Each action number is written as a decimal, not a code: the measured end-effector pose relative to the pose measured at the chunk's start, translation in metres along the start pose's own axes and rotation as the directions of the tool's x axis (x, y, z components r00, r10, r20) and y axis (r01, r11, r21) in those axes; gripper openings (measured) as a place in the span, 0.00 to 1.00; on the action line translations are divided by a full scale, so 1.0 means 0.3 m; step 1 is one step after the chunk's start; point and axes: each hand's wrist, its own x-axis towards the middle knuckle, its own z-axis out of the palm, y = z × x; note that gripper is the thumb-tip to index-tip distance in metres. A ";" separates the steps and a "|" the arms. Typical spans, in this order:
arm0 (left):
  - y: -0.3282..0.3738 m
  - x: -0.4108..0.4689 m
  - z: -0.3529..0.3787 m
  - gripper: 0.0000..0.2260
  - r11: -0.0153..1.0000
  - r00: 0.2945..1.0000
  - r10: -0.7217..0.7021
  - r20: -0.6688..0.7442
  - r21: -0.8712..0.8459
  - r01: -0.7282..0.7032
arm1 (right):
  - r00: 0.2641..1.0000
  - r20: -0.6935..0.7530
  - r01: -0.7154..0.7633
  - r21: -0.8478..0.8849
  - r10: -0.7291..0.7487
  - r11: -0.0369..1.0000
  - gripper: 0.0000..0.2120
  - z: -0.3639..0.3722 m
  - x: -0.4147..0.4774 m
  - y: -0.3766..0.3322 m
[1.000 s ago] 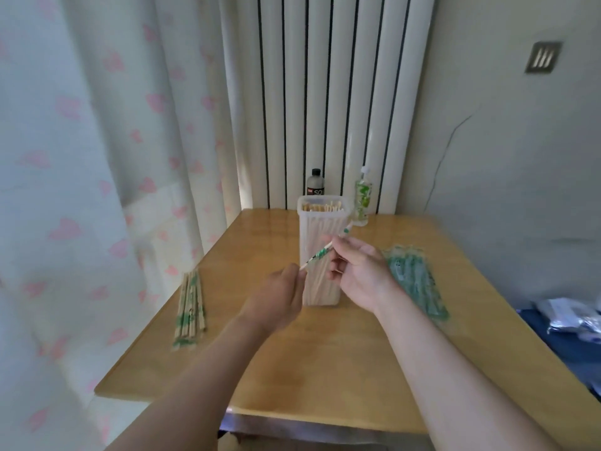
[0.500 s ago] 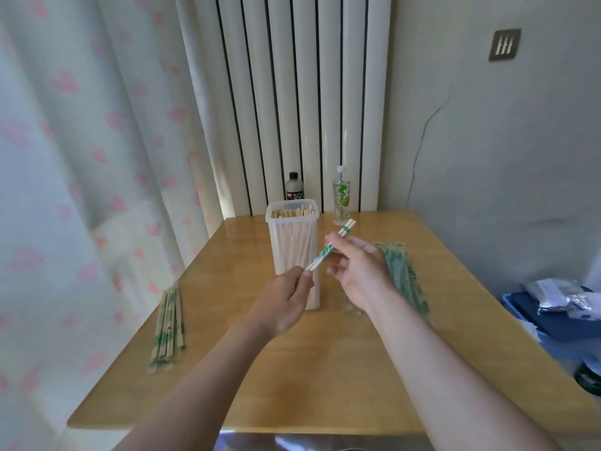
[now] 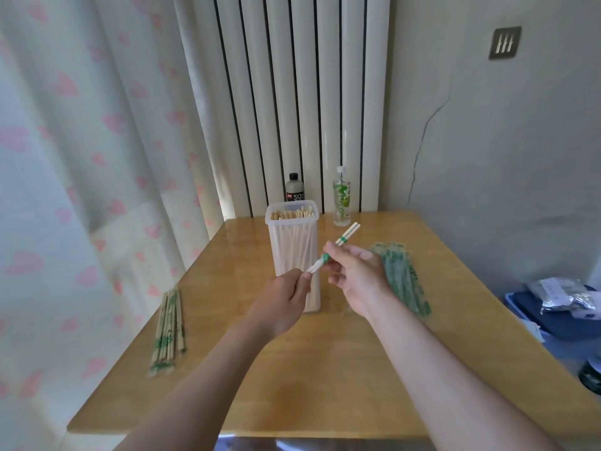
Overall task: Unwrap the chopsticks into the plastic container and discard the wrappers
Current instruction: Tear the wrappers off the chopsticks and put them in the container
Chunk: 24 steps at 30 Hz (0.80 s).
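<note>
A glossy yellow-brown wooden worktop (image 3: 325,369) is set in a corner. 2 bottles are stood upright near its far edge: a small black capped bottle (image 3: 294,190) and, to its right, a clear bottle with a green label (image 3: 341,200). Behind them a white column radiator (image 3: 292,92) is seen, with a white curtain printed with pink hearts (image 3: 81,157) at the left. A blue box (image 3: 536,317) carrying crumpled plastic bags (image 3: 562,294) is seen at the right.

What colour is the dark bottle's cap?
Black; the dark bottle shows best in the head view.
</note>
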 end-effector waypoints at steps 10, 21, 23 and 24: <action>-0.048 -0.014 -0.003 0.22 1.000 1.000 -0.013 0.020 0.028 0.012 | 0.996 -0.091 0.012 0.043 -0.008 0.999 0.08 -0.028 0.011 -0.024; -0.176 -0.022 -0.065 0.17 0.971 0.995 -0.067 -0.074 0.225 0.082 | 0.953 -0.302 0.103 0.205 -0.037 0.973 0.05 -0.118 0.036 -0.082; -0.199 -0.027 -0.094 0.16 0.965 0.978 -0.141 -0.155 0.201 0.171 | 0.932 -0.361 0.130 0.249 -0.033 0.960 0.03 -0.140 0.038 -0.089; -0.202 -0.027 -0.107 0.16 0.964 0.966 -0.166 -0.200 0.175 0.202 | 0.923 -0.383 0.142 0.259 -0.033 0.955 0.03 -0.148 0.038 -0.092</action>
